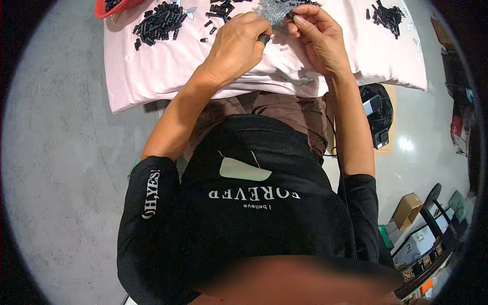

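Covering the lap, pink cloth (168,71) over grey concrete floor (61,162), left hand (236,48) pinching a black tube (264,39), right hand (317,35) pinching another.

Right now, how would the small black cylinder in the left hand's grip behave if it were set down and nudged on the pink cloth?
The small black cylinder looks rigid and light: the left hand pinches it with fingertips alone. Being round, it would probably roll when nudged, though the soft, wrinkled pink cloth should stop it soon. The similar black pieces lie scattered in a loose heap, so they likely shift easily.

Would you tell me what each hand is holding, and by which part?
Left hand pinches a small black tube around its middle; right hand grips another black piece at its end.
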`<move>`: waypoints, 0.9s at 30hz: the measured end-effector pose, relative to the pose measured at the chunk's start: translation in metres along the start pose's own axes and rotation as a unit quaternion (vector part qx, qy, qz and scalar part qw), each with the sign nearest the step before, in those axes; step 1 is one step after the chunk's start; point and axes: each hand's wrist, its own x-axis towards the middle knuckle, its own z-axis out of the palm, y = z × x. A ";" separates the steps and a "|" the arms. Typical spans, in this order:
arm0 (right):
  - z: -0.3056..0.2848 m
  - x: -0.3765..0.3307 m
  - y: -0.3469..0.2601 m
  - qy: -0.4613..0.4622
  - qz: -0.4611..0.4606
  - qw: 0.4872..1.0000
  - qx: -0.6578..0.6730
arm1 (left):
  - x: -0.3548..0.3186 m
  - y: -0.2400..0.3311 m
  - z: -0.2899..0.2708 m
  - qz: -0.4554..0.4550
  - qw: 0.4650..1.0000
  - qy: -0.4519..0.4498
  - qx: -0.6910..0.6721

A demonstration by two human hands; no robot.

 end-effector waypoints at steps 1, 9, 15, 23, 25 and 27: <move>0.000 0.000 0.000 0.001 0.000 1.000 0.000 | 0.000 0.002 -0.002 -0.005 1.000 -0.019 0.005; -0.018 0.004 0.007 -0.052 -0.030 0.997 -0.050 | 0.003 0.001 -0.011 0.018 0.999 0.017 -0.031; -0.019 0.004 0.006 -0.055 -0.003 0.998 -0.022 | 0.011 0.024 -0.022 -0.076 0.988 0.037 -0.132; -0.016 0.004 0.003 -0.046 0.007 0.999 -0.024 | 0.014 0.029 -0.026 -0.069 0.987 0.046 -0.137; -0.017 0.004 0.003 -0.041 0.006 0.999 -0.020 | 0.015 0.030 -0.025 -0.066 0.987 0.050 -0.140; -0.015 0.003 0.002 -0.059 -0.003 0.998 -0.024 | 0.015 0.029 -0.025 -0.063 0.986 0.055 -0.143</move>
